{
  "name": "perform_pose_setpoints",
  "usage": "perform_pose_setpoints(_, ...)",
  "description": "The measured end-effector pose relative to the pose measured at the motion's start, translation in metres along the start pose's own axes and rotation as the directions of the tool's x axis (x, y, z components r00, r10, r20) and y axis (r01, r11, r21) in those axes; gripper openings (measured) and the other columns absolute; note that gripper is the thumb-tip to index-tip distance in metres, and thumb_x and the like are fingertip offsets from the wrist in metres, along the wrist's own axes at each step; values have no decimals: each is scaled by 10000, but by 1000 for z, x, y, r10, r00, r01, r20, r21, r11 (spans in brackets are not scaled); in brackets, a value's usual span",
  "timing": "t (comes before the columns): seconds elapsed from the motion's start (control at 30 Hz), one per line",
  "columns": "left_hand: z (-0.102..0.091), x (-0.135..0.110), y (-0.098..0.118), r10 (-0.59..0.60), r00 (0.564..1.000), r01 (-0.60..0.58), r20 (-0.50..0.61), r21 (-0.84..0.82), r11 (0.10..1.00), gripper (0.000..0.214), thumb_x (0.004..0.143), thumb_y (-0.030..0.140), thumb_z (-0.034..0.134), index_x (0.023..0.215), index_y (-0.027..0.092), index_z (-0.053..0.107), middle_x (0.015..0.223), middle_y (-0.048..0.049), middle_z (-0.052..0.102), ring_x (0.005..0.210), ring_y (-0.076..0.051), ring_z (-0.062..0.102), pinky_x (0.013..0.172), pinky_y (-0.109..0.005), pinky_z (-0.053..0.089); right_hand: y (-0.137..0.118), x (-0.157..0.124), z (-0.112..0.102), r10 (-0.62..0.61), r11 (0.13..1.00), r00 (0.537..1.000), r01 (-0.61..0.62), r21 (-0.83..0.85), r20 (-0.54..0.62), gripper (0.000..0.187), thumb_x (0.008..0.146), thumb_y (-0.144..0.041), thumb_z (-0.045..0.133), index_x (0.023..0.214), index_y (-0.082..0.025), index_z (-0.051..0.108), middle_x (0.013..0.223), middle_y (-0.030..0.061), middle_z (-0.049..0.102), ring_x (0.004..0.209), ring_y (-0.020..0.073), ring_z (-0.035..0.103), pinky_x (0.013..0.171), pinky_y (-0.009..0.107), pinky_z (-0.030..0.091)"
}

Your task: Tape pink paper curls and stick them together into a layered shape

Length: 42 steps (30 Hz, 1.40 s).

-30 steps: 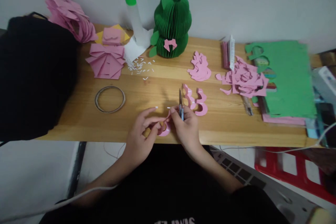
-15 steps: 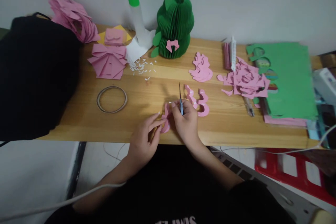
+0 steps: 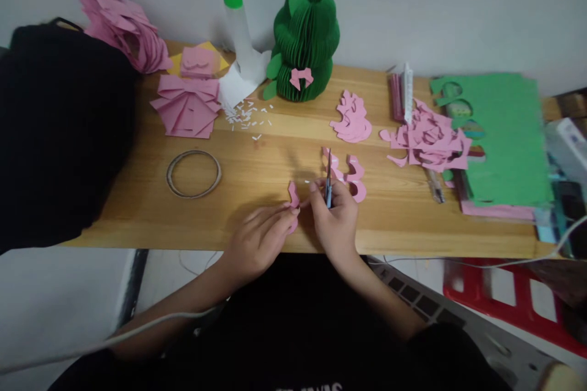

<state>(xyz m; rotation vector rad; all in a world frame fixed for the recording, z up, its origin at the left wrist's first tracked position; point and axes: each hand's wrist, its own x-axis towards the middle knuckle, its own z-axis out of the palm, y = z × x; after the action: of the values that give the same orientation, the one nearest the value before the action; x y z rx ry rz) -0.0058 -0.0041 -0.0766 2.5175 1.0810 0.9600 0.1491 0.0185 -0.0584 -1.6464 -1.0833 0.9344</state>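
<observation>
Head view: pink paper piece (image 3: 293, 193) held near front edge of wooden table (image 3: 254, 165); pinched or pressed down by left hand (image 3: 263, 235), exact finger contact partly hidden; scissors (image 3: 329, 189) gripped in right hand (image 3: 338, 220), blades pointed away, beside curled pink pieces (image 3: 358, 189); paper judged light, thin, springy, easily creased or torn; best taken lightly by edge, curved lobes left uncrushed

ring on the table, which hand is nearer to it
Left. The left hand is right of the ring, nearer the front edge of the table; the right hand, holding scissors, is farther right.
</observation>
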Motion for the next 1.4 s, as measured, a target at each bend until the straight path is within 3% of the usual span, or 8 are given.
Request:
perform_pose_setpoints(0.27,2,2,0,-27,997,16,68,161,987,273,950,139,501,1219,135,551,1085,-111,742,1020,-241,676,801,-337,505,-4,-6,-6,185,981,981,-188,40,54,194,814,-382,622,760,-203,569,459,-70,537,398,121,528,479,264,442)
perform_pose_setpoints(0.4,5,1,4,-127,991,118,34,199,973,324,960,196,508,1282,162,515,1061,-102,748,984,-241,674,801,-335,484,-7,-5,-2,240,961,964,-253,109,117,194,798,-369,640,737,-197,575,413,-82,519,342,100,483,404,229,407)
perform_pose_setpoints(0.63,15,-6,5,-270,958,278,-93,88,957,737,964,310,530,1534,129,99,1056,-103,754,921,-247,692,790,-354,480,-12,-3,17,297,940,933,-323,113,202,229,776,-376,654,662,-189,585,423,-78,506,330,76,433,349,203,363)
perform_pose_setpoints(0.97,11,-6,4,-446,895,441,-5,-141,886,893,892,271,598,1549,161,4,1070,-94,754,1004,-266,682,846,-411,504,-13,2,28,298,954,937,-298,-31,180,257,788,-375,688,636,-181,617,477,-55,522,404,85,447,410,216,369)
perform_pose_setpoints(1.4,6,-5,3,-415,910,404,3,-239,883,880,887,178,576,1553,136,3,1106,-104,743,1064,-249,665,880,-393,524,-10,1,31,242,953,964,-215,-214,111,246,803,-370,677,648,-180,648,507,-34,546,472,107,458,461,245,364)
